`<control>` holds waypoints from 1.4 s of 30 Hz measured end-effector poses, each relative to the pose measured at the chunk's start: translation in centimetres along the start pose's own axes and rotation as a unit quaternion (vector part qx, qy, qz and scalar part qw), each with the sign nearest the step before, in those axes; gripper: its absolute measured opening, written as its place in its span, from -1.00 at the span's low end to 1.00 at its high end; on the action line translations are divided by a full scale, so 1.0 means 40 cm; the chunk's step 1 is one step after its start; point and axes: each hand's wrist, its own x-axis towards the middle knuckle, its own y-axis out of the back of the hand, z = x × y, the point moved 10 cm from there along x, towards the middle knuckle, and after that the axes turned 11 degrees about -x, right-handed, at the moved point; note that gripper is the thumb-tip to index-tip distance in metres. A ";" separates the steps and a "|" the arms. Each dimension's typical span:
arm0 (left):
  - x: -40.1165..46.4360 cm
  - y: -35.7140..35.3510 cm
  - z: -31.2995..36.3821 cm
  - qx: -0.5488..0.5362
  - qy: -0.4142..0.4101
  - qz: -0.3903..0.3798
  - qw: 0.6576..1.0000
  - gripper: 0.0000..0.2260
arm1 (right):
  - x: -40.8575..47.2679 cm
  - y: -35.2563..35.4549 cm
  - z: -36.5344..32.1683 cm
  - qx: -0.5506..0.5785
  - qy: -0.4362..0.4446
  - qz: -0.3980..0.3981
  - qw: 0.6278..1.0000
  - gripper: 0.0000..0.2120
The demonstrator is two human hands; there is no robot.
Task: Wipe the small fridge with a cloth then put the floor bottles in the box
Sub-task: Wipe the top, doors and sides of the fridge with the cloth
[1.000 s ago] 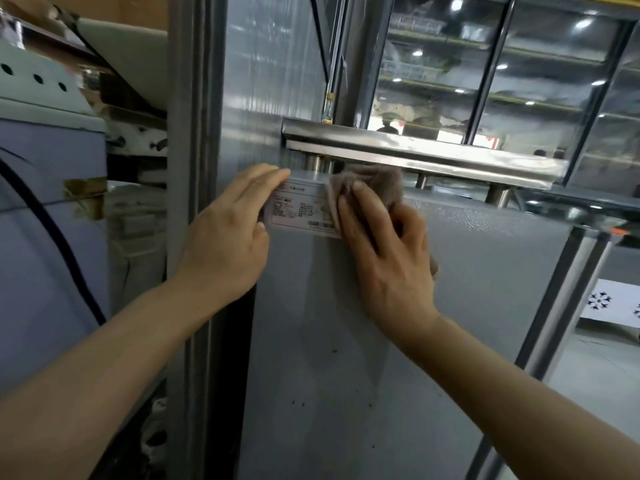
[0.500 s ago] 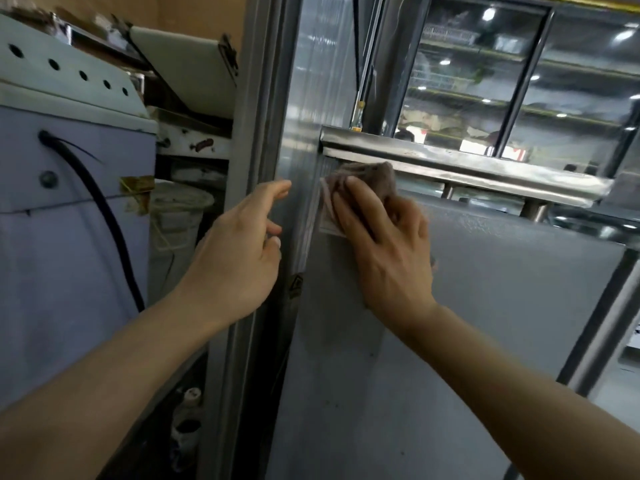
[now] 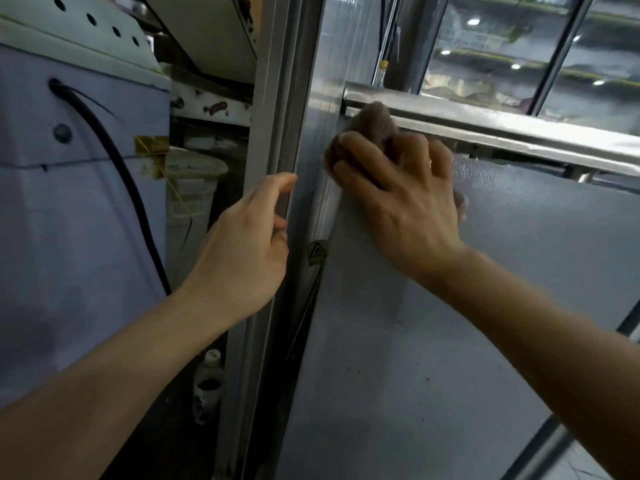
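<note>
The small fridge (image 3: 467, 323) fills most of the view, its grey side panel running from the steel rail (image 3: 485, 123) down out of frame, so how much of it is left to wipe is anyone's guess. Compared with a second ago the wiping has slid left: the right hand (image 3: 401, 206) was working over the white label, and now it's right at the panel's top left corner, fingers curled round the brownish cloth (image 3: 375, 121) and pressing it on just under the rail. The label is hidden under hand and cloth now. The left hand (image 3: 246, 247) came off the panel too; it hovers by the grey door frame (image 3: 277, 133) with loosely curled fingers, holding nothing. So I'd say we're still in the wipe step, bottle part not started. One floor bottle (image 3: 207, 386) stands down in the dark gap left of the frame, partly in shadow. No box anywhere in view.
</note>
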 end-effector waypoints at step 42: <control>-0.154 -0.455 0.147 0.249 -0.076 -0.049 0.964 -0.08 | -0.634 -0.007 0.136 0.080 -0.101 0.010 0.992 -0.59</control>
